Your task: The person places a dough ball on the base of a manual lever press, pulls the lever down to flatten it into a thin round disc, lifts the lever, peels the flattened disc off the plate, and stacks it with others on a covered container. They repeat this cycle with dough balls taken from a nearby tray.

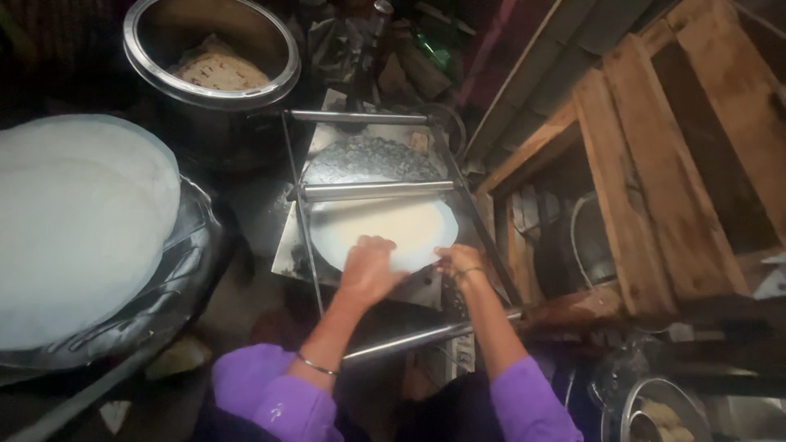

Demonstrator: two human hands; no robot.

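Note:
A thin round sheet of pale dough lies on the metal plate of a press-like machine. My left hand rests flat on the near edge of the dough sheet, fingers spread. At the sheet's near right rim, my right hand pinches its edge. A metal roller bar crosses just beyond the dough. Both arms wear purple sleeves and thin bangles.
A big stack of pale round sheets sits on dark plastic at the left. A steel pot with cooked flatbreads stands at the back left. Wooden framing rises at the right. Another metal vessel is at the bottom right.

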